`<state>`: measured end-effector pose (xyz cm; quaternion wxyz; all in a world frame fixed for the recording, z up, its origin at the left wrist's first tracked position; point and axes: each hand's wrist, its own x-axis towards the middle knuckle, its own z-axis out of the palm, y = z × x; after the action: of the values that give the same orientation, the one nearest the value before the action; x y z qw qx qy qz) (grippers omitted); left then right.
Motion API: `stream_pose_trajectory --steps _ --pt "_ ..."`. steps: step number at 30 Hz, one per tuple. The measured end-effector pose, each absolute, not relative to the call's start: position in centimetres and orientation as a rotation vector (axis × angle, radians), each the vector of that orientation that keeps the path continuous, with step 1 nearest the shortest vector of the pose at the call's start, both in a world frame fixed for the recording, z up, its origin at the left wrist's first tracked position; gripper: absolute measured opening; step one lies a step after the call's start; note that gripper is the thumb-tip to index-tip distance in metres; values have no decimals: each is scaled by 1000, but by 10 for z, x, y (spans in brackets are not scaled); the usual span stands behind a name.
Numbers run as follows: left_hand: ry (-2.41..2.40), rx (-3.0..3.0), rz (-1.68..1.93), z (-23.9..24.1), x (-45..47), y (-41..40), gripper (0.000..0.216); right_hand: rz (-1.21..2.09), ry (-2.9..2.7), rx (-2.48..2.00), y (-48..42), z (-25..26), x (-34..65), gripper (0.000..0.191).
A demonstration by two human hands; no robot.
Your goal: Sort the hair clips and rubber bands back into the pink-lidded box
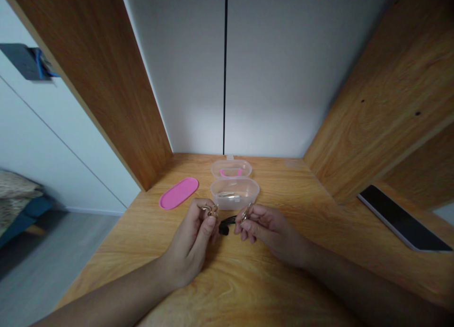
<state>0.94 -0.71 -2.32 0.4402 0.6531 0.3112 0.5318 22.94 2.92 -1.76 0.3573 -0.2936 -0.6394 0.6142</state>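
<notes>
My left hand rests on the wooden desk with its fingers pinched on a small metallic piece, too small to name. My right hand pinches a thin metallic clip between thumb and fingers. A small black object lies on the desk between the two hands. Just beyond the fingertips stands an open clear plastic box with small metallic pieces inside. Its hinged clear lid lies behind it, with something pink in it.
A pink oval lid or pad lies on the desk to the left of the box. A dark phone or tablet lies on a side shelf at the right. Wooden side panels and a white back wall enclose the desk.
</notes>
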Motion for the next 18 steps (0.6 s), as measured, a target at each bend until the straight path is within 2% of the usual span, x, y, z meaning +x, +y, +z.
stream_pose_trajectory --steps 8,18 --pt "859 1744 1112 -13 6 -6 18 1614 -1563 -794 36 -24 231 32" --pt "818 1655 1240 -23 9 2 20 1521 -1682 -850 35 -16 234 41"
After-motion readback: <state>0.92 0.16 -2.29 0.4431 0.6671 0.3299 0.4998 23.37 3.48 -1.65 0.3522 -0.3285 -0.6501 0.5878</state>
